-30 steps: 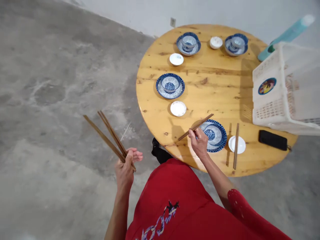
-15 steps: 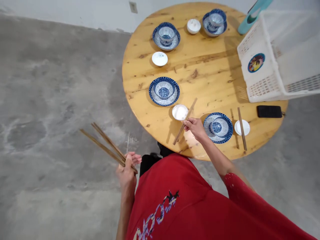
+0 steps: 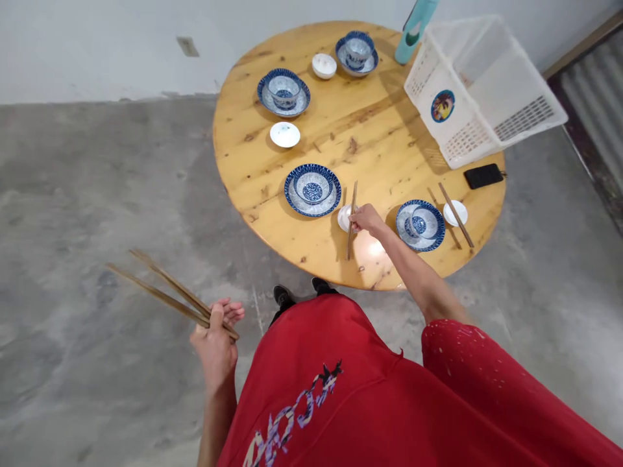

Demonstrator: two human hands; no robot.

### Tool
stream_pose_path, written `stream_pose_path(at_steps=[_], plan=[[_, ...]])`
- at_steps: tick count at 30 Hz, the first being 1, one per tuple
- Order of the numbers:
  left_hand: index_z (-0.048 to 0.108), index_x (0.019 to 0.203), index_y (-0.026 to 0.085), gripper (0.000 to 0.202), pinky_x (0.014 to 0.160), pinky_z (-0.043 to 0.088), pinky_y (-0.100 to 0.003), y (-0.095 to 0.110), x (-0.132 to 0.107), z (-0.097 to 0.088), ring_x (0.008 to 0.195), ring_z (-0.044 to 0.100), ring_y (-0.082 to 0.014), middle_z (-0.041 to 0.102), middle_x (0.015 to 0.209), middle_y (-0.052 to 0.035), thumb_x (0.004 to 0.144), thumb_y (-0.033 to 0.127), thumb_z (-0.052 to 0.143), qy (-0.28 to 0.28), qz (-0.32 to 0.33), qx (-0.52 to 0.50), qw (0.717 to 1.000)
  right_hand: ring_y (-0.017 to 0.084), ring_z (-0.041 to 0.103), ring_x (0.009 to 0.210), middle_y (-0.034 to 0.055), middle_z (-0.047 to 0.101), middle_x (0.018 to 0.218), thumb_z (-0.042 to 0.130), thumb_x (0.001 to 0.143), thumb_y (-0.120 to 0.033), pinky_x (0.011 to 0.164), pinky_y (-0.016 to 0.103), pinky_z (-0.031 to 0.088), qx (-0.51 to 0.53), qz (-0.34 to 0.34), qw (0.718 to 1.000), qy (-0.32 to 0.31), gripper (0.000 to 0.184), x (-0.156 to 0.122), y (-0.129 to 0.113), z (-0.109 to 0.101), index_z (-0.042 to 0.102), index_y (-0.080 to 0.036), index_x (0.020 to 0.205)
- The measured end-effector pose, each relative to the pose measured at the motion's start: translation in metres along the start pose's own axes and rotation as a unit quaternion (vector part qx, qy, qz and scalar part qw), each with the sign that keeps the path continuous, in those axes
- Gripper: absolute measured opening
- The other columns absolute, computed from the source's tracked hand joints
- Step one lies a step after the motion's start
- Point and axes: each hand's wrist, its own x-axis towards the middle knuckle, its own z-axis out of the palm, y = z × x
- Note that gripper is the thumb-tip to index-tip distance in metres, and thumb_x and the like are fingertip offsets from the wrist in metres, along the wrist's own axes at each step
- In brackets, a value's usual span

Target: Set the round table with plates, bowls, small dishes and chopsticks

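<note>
My left hand (image 3: pixel 217 334) is closed around a few wooden chopsticks (image 3: pixel 165 295), held out over the floor left of the table. Over the table, my right hand (image 3: pixel 366 219) pinches another pair of chopsticks (image 3: pixel 351 233), which lies across a small white dish (image 3: pixel 344 218). Left of that dish, a clear bowl (image 3: pixel 313 187) sits on a blue-patterned plate (image 3: pixel 311 209). To the right of my hand stands a second blue plate (image 3: pixel 433 241) with a bowl (image 3: pixel 422 224) on it. Beyond it, chopsticks (image 3: pixel 456 214) rest across another white dish (image 3: pixel 461 209).
The round wooden table (image 3: pixel 379 143) also bears a large white plastic basket (image 3: pixel 467 139), a black phone (image 3: pixel 483 176) and a turquoise bottle (image 3: pixel 413 32). Two more plate-and-bowl sets (image 3: pixel 283 107) and white dishes (image 3: pixel 285 135) stand toward the far side. A wall (image 3: pixel 107 52) rises behind.
The chopsticks in my right hand have turned more upright in view and now cross the white dish. My left hand still grips its chopsticks. The whole view has shifted and turned.
</note>
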Motion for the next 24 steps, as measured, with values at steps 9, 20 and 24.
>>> stream_pose_path(at_steps=[9, 20, 24], plan=[[0.064, 0.09, 0.015, 0.031, 0.068, 0.056, -0.029, 0.002, 0.032, -0.007, 0.062, 0.067, -0.0145, 0.071, 0.071, -0.0016, 0.077, 0.043, 0.071, -0.055, -0.021, 0.037, 0.998, 0.011, 0.054, 0.042, 0.001, 0.055, 0.043, 0.066, 0.08, -0.001, 0.047, 0.019, 0.049, 0.007, 0.009, 0.999, 0.031, 0.025, -0.005, 0.004, 0.004, 0.058, -0.012, 0.059], [0.065, 0.091, 0.015, 0.033, 0.068, 0.056, -0.029, 0.0, 0.038, 0.001, 0.062, 0.067, -0.0145, 0.071, 0.072, -0.0018, 0.076, 0.044, 0.071, -0.089, -0.014, 0.049, 0.995, 0.014, 0.059, 0.049, 0.0037, 0.059, 0.046, 0.065, 0.075, -0.003, 0.054, 0.022, 0.051, -0.076, -0.023, 0.996, 0.033, 0.025, -0.003, 0.009, 0.003, 0.058, -0.016, 0.055], [0.066, 0.09, 0.015, 0.035, 0.065, 0.055, -0.028, -0.001, 0.034, 0.005, 0.06, 0.067, -0.0137, 0.071, 0.071, -0.0019, 0.073, 0.044, 0.074, -0.08, -0.026, 0.034, 0.996, 0.016, 0.061, 0.05, 0.0044, 0.059, 0.048, 0.063, 0.076, -0.003, 0.056, 0.025, 0.054, -0.082, -0.014, 0.996, 0.035, 0.026, -0.001, 0.004, 0.004, 0.058, -0.016, 0.054]])
